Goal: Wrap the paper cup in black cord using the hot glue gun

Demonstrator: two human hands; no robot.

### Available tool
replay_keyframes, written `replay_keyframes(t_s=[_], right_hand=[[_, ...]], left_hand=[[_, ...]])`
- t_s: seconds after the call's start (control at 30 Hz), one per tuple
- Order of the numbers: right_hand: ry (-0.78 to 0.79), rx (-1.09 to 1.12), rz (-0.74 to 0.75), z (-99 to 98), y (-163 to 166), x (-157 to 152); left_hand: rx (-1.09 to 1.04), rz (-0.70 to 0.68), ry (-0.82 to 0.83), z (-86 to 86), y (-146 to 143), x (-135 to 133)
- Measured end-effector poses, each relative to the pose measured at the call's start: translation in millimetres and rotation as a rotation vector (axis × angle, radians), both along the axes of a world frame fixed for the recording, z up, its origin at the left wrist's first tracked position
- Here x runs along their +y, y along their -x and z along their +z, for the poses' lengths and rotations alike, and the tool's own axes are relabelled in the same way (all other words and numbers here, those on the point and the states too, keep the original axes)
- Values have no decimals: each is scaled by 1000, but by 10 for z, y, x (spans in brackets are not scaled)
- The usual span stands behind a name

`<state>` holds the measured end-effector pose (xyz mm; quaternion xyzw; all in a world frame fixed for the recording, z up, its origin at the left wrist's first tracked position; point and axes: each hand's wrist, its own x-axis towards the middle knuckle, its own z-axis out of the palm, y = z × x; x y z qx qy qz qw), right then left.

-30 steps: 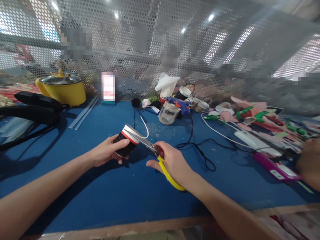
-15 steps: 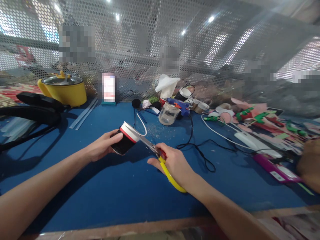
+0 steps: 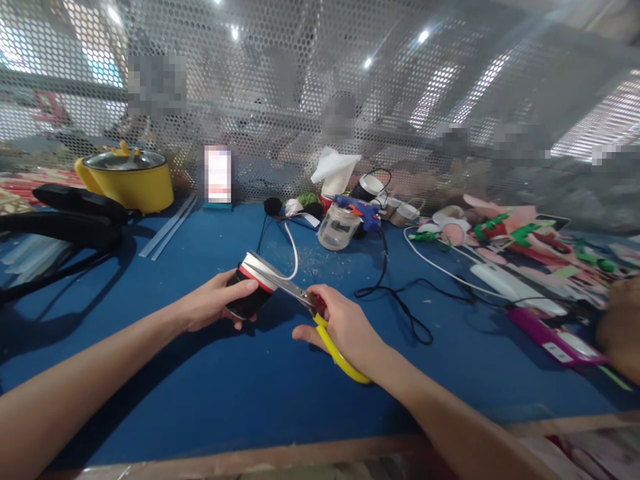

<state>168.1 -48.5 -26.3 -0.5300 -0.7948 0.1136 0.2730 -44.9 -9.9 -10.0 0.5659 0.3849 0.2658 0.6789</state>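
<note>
My left hand [image 3: 217,301] is wrapped around a paper cup [image 3: 245,300] covered in black, with a red band and a white upper edge. The cup is tilted, its rim end towards the upper right. In my right hand [image 3: 347,327] is a pair of scissors [image 3: 345,365] with a yellow handle; their blades lie along the white edge of the cup, just above the red band. A narrow white strip [image 3: 295,252] curls up from the cup beside the blades. How far the blades are apart is hard to make out.
Behind my hands stand a clear plastic jar [image 3: 337,230], a blue glue gun [image 3: 367,212] with a black cord, and yarn balls. A yellow pot [image 3: 137,183] and clear glue sticks [image 3: 170,227] are at left. Craft pieces and a purple box [image 3: 550,337] lie right, near another person's hand [image 3: 620,327].
The cup has shifted slightly down and right in my left hand, and more fingertips show beneath it. The scissors have moved slightly left, and the white strip stands higher.
</note>
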Motion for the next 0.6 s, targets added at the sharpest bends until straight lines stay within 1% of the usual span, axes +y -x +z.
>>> replay_keyframes(t_s=[0.2, 0.4, 0.6], right_hand=[[-15, -34, -7, 15, -3, -15], [9, -36, -12, 33, 17, -20], [-5, -59, -31, 28, 22, -29]], left_hand=[[32, 41, -28, -3, -10, 7], [81, 87, -69, 12, 0, 7], [162, 140, -170, 35, 7, 27]])
